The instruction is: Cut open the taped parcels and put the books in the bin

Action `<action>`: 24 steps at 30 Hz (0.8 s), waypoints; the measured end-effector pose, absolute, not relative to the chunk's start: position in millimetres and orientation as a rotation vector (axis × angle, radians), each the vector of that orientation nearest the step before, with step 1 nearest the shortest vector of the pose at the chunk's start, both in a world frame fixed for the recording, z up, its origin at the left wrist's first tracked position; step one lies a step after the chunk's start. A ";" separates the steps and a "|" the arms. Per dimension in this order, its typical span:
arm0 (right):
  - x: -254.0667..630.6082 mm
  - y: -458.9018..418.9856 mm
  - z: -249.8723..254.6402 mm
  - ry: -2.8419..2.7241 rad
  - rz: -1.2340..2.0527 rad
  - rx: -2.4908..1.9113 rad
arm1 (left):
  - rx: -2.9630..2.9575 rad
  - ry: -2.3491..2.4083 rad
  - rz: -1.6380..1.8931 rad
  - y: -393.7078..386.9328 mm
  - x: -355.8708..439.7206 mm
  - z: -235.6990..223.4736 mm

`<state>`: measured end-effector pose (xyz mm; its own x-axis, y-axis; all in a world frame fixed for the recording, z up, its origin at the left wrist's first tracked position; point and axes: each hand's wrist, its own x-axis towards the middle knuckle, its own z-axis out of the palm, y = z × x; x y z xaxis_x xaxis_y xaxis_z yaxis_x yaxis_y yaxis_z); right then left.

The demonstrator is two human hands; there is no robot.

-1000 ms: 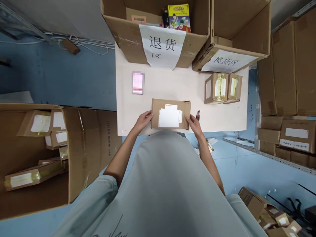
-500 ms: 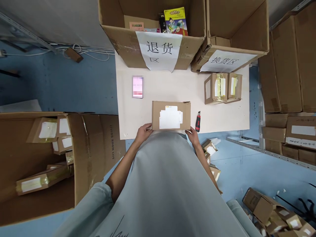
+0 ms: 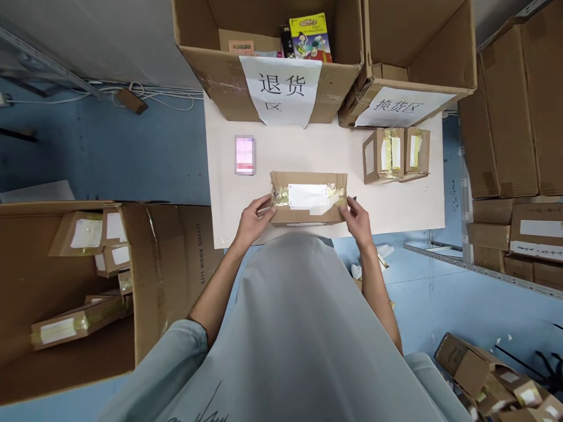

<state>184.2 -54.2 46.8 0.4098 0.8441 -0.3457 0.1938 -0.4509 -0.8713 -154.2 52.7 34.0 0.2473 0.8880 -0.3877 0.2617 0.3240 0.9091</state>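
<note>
my left hand [image 3: 254, 223] and right hand [image 3: 358, 223] pinch the taped cardboard box [image 3: 308, 198] between fingers [image 3: 263, 202] at both ends; likely light, stiff, best held there.

Held parcel [image 3: 308, 177]: plain cardbd, matt; tape [image 3: 338, 192] over its ends is clear plastic, v. glossy, wrinkled. Label [image 3: 308, 196] on it: smooth matt paper. Tbl top [image 3: 281, 149]: smooth, matt, mat'l unclear. 2 small boxes [image 3: 402, 153]: matt cardbd under shiny, crinkly plastic. Lg back box [image 3: 215, 76]: dull cardbd w/ matt paper sign [image 3: 281, 88]; yellow carton [image 3: 309, 36] inside, smooth printed card. Lg left carton [image 3: 176, 293]: matt cardbd, glossy strip. Shirt [image 3: 299, 322]: soft matt cloth, lightly creased. Floor [image 3: 422, 299]: smooth, slight sheen. Rack rail [image 3: 484, 277]: perf. metal, dull.
</note>
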 end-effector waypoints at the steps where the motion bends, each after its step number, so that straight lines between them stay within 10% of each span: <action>1: 181.6 -55.6 42.7 -0.909 1.084 -1.913 | 1.195 1.298 0.565 49.9 -154.5 31.8; 24: 170.7 -88.1 14.9 -0.773 1.141 -1.868 | 1.184 1.217 0.439 34.0 -183.5 -1.4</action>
